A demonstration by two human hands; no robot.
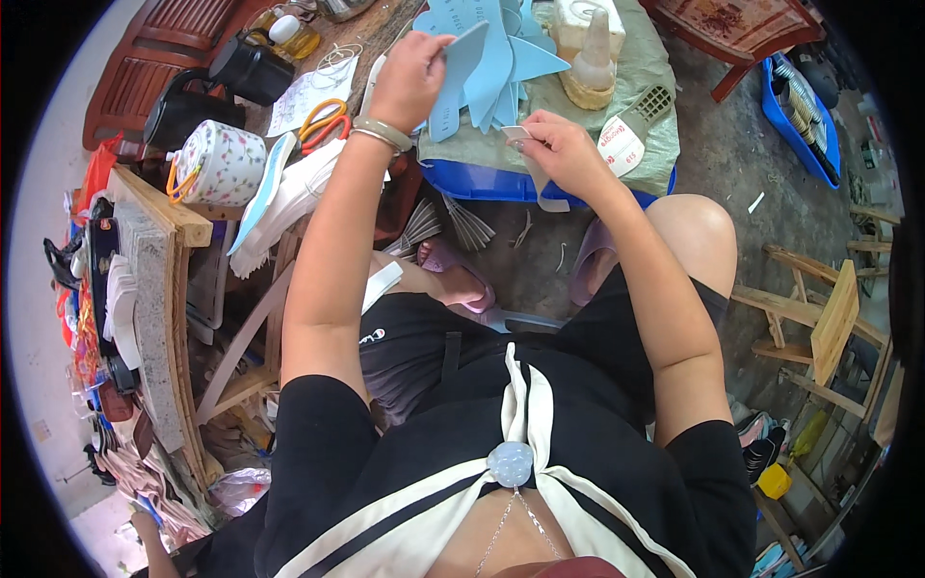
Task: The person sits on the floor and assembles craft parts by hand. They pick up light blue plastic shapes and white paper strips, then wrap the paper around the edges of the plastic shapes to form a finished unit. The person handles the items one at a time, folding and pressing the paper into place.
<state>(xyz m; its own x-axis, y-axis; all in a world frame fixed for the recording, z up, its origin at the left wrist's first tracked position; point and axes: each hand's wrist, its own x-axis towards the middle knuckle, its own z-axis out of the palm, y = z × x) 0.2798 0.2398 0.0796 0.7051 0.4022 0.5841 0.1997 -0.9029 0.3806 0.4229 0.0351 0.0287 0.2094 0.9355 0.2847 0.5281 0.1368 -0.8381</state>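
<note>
My left hand [409, 82], with a bangle at the wrist, is closed on the edge of a light blue insole-shaped piece [464, 64], held tilted over the worktop. Beneath and beside it lies a pile of similar blue pieces [493, 82]. Between the thumb and fingers of my right hand [570, 156] is a thin white strip [536, 175], which hangs past the table's near edge. To the right of that hand, a shoe-sole-shaped piece [624, 144], part white with red print and part grey, rests on the cloth.
A translucent nozzle bottle [593, 67] stands at the back of the cloth-covered table [617, 91]. Orange-handled scissors [325, 125], a flowered pot [224, 164] and white strips [289, 197] are on the left. A wooden stool [814, 323] and blue crate [800, 120] stand right.
</note>
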